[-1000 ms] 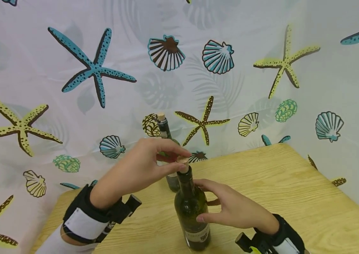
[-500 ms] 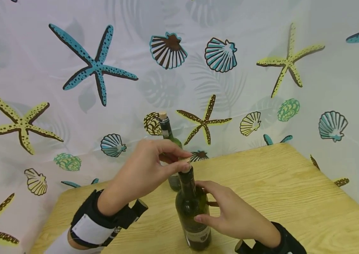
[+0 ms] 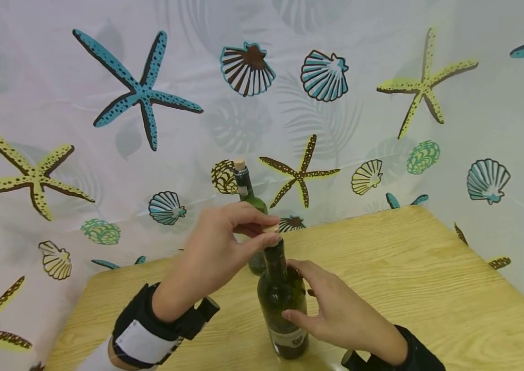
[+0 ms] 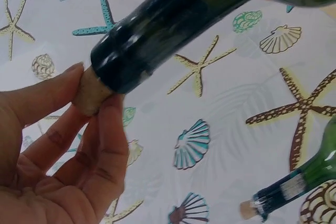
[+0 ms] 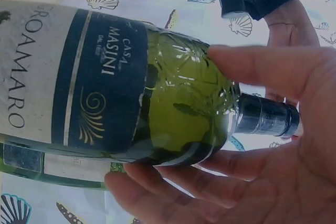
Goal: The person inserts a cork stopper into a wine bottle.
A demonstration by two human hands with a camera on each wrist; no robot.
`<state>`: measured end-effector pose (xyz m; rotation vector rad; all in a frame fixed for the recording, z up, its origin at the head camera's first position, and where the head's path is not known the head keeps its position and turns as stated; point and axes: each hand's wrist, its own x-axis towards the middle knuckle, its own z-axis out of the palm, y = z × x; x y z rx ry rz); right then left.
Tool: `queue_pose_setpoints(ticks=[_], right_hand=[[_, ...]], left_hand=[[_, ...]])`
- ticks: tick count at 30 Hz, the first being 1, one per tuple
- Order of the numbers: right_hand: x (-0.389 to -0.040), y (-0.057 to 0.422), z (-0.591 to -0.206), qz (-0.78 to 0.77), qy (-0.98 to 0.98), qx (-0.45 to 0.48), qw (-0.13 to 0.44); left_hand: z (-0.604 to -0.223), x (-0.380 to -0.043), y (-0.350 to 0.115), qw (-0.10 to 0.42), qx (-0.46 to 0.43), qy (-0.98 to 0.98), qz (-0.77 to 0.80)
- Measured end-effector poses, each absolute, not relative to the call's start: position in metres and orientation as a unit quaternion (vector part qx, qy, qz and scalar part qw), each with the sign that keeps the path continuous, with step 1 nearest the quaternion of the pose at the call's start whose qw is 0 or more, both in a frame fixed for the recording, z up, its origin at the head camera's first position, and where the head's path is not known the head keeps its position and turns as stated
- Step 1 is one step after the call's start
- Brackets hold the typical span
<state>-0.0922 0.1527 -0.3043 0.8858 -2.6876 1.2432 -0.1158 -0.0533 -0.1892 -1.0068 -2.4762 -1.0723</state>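
A green wine bottle (image 3: pixel 282 304) with a dark neck sleeve and a pale label stands upright on the wooden table. My left hand (image 3: pixel 224 245) pinches a cork (image 4: pixel 93 93) between thumb and fingers at the bottle's mouth. In the left wrist view the cork's lower end sits in the neck, and its outer end shows between the fingertips. Round the bottle's shoulder my right hand (image 3: pixel 336 309) holds on, thumb at the front and fingers behind. The right wrist view shows the blue and white label (image 5: pixel 100 77) close up.
Behind the held bottle stands a second green bottle (image 3: pixel 256 202), with its own cork (image 3: pixel 239 164) in the top. The left hand hides part of it. A curtain (image 3: pixel 173 165) printed with starfish and shells hangs along the table's (image 3: pixel 382 263) back and right.
My left wrist has swung a little to the right and lower, while its fingers stay on the cork. The right hand keeps its hold on the bottle, its wrist slightly lower.
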Motion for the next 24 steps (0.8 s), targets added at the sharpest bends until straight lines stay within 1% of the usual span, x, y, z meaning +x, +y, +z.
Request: queue_pose_setpoints(ticks=[3,5,9,10,12,14,17,20,24], right_hand=[[-0.090,0.147,-0.310,0.377,-0.886,0.263,0.056],[-0.090,0.141,-0.315,0.362,-0.895,0.247,0.085],[-0.094,0.134,-0.321,0.354,-0.893,0.241,0.140],[-0.095,0.134,-0.321,0.354,-0.891,0.243,0.147],[-0.096,0.136,-0.320,0.355,-0.888,0.249,0.152],[-0.097,0.140,-0.318,0.350,-0.889,0.252,0.152],[-0.099,0.146,-0.315,0.338,-0.892,0.254,0.158],[-0.105,0.153,-0.313,0.332,-0.894,0.250,0.169],[-0.121,0.165,-0.314,0.334,-0.894,0.242,0.176]], left_hand=[[-0.209,-0.116,-0.056,0.136,-0.346,-0.840,-0.395],[-0.225,-0.116,-0.060,0.121,-0.341,-0.839,-0.407],[-0.261,-0.120,-0.069,0.041,-0.327,-0.830,-0.450],[-0.270,-0.121,-0.070,0.022,-0.320,-0.827,-0.462],[-0.288,-0.123,-0.070,0.003,-0.315,-0.818,-0.482],[-0.302,-0.123,-0.066,0.006,-0.304,-0.815,-0.494],[-0.314,-0.124,-0.055,0.028,-0.291,-0.814,-0.503],[-0.317,-0.131,-0.042,0.044,-0.290,-0.809,-0.510],[-0.318,-0.148,-0.025,0.069,-0.292,-0.822,-0.483]])
